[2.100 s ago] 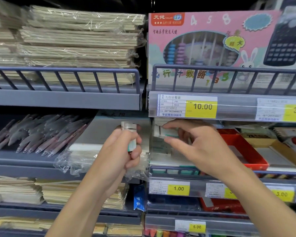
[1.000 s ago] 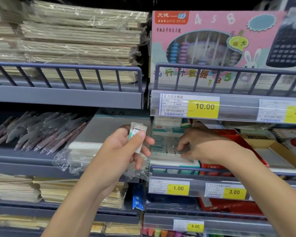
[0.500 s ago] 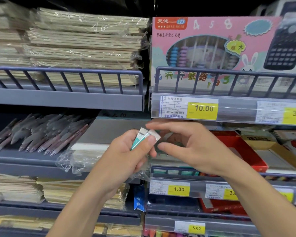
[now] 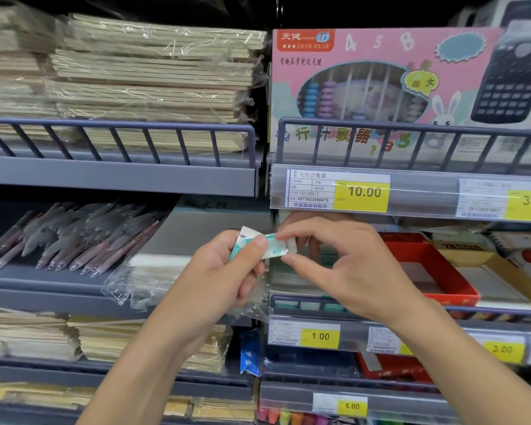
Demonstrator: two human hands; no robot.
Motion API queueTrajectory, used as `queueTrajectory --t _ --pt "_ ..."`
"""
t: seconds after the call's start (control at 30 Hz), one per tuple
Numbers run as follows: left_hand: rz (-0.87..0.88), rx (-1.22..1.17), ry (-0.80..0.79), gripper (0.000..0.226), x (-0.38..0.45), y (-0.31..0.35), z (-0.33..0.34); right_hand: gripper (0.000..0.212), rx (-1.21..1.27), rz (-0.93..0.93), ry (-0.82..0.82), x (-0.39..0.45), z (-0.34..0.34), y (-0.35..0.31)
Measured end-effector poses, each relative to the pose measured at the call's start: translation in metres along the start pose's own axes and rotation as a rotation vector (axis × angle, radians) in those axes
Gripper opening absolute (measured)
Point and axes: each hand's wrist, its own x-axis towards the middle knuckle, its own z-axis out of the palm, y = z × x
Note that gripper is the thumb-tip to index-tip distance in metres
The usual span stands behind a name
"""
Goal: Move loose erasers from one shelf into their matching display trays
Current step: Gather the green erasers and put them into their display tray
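Fingers (image 4: 259, 243) of both hands pinching eraser (image 4: 273, 245), price tags (image 4: 362, 196) 10.00, 1.00

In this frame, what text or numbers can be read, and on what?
"10.00", "00140912", "6971623466075": white-and-yellow price tag under the pink abacus box.
"4 5 8", "1 3 5": that box.
"35.0", cut off: tag at right edge.
"1.00": tag under the erasers.
"3.00": blurred yellow tag.
"5.00": lowest tag.
Eraser wrapper print: too blurred.
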Motion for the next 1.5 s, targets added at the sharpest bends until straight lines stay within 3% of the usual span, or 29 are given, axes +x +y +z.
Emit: queueTrajectory --t 0.17,0.33,0.5,0.73,0.93,1.13,1.27,1.4,1.5 --pt "-0.039 -0.035 0.081 0.018 0.000 0.000 -0.006 0.010 0.101 0.319 0.047 -0.001 -0.012 0.012" --pt "0.001 -0.037 0.067 0.011 -0.001 -0.001 -0.012 0.008 -0.068 0.428 -0.204 0.001 -0.021 0.024" --pt "0.045 0.017 0.044 0.013 0.000 -0.004 -0.012 0.008 -0.147 0.440 -0.380 0.003 -0.007 0.031" --pt "0.064 -0.007 0.060 0.008 0.000 -0.005 -0.011 0.012 -0.203 0.405 -0.447 0.011 0.006 0.043" --pt "0.058 -0.023 0.064 0.031 0.000 -0.006 -0.007 0.014 -0.238 0.375 -0.517 0.012 0.009 0.047" --pt "0.088 -0.013 0.038 0.017 0.000 0.000 0.001 0.021 -0.268 0.366 -0.605 0.016 0.006 0.043" --pt "0.157 0.040 0.057 0.014 -0.003 0.006 0.006 0.020 -0.177 0.377 -0.386 0.008 0.000 0.031" --pt "0.207 0.091 0.141 0.020 -0.006 0.010 0.008 0.021 0.240 0.363 -0.083 -0.002 0.000 0.009" --pt "0.214 0.012 0.186 0.012 -0.004 0.011 0.014 0.029 0.257 0.308 0.087 -0.014 0.010 -0.007"
